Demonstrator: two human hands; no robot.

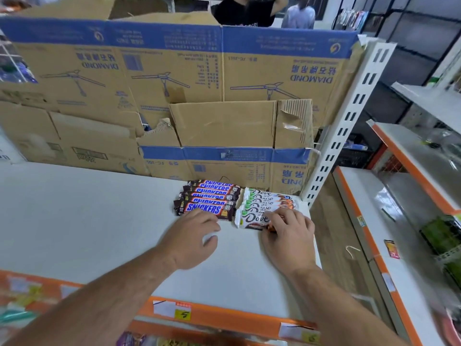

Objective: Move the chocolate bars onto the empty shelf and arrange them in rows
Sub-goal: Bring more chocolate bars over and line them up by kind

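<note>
- Now, the Dove bars point(268, 202) lie in an overlapping row on the shelf point(99, 221), just left of the slotted post point(349, 116).
- The Snickers bars point(208, 193) form their own row further left of the post, just beside the Dove row.
- The right grip point(289, 236) pinches the right end of the front Dove bar point(250, 218), fingers curled over it.
- The left grip point(194, 236) is released, fingers loose, tips at the front Snickers bar point(204, 209).
- Behind, cardboard boxes point(174, 83) run left from the post.
</note>
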